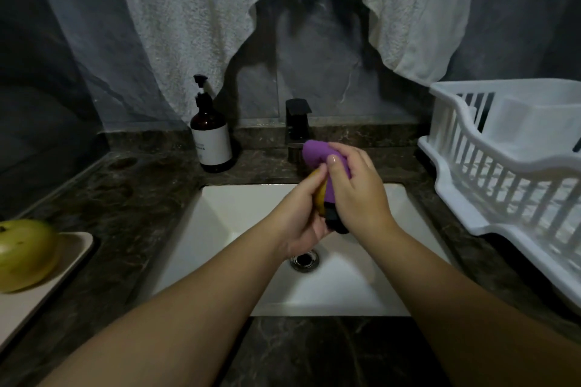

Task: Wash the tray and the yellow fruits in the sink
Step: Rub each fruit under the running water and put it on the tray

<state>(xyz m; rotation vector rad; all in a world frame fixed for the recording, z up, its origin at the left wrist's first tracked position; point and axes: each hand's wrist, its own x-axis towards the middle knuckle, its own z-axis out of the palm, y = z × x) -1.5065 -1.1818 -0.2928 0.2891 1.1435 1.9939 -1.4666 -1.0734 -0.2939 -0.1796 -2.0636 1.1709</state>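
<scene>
While the white sink sat dry-looking below, a yellow fruit, apparently a banana, was being scrubbed above the basin, just in front of the black faucet. It was gripped from beneath by the left hand, the fingers curled round it, and a purple cloth or sponge was pressed against it by the right hand, whose fingers were wrapped over the purple thing. Only a sliver of the fruit's yellow skin could be seen between the hands, with a dark end poking out below; its condition could not be judged further. No running water could be made out. So the fruit-washing step was judged to be in hand, with a rinse likely called for next. A second, green-yellow round fruit was left waiting on the beige tray on the counter at far left, both seemingly unwashed. A white drying rack was stationed at right.
</scene>
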